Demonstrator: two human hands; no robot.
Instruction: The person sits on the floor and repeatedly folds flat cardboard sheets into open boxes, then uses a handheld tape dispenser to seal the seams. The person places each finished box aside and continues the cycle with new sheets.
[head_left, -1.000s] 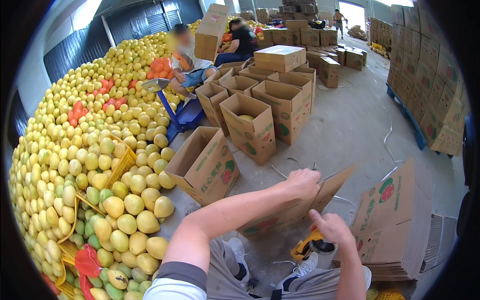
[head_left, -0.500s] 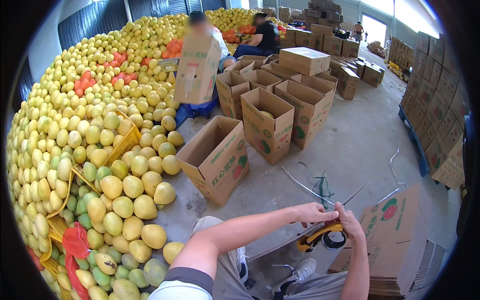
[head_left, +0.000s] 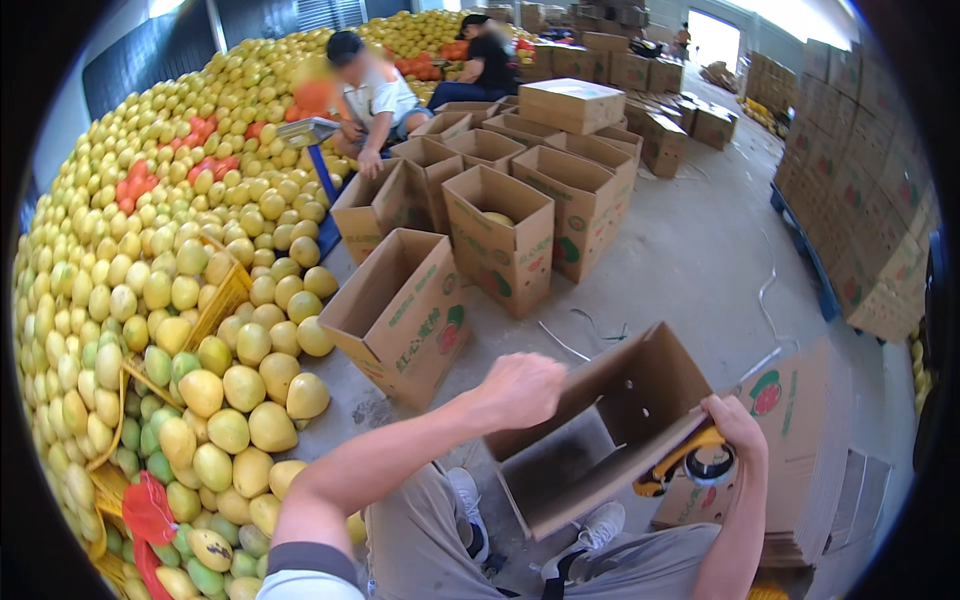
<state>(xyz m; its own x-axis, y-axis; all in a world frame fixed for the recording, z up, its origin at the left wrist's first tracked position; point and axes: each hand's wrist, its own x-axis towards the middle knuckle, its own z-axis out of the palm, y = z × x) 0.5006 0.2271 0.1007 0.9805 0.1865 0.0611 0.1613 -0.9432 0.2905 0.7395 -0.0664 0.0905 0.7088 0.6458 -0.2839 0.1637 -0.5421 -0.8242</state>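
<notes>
An opened cardboard box [head_left: 560, 505] is tilted over my lap, its open mouth facing up and its inside showing. My right hand [head_left: 738, 428] is closed on the box's right edge. Just below that hand, against the box's outer side, is a yellow tape dispenser [head_left: 655, 477] with a dark roll; whether my fingers also hold it is hidden. My left hand [head_left: 525, 388] is curled closed at the box's far left edge, slightly blurred. Whether it grips the edge I cannot make out.
Flat cardboard boxes [head_left: 800, 440] are stacked at my right. Open boxes [head_left: 405, 320] stand ahead, one with a yellow pomelo inside. A heap of pomelos [head_left: 230, 390] fills the left. A co-worker [head_left: 378, 100] reaches to a box; another person sits behind. Loose straps [head_left: 765, 285] lie on the floor.
The flat cardboard in my hands has opened into a box. My hands have moved apart, left hand leftward, right hand rightward. The co-worker has lowered the raised box beside the others.
</notes>
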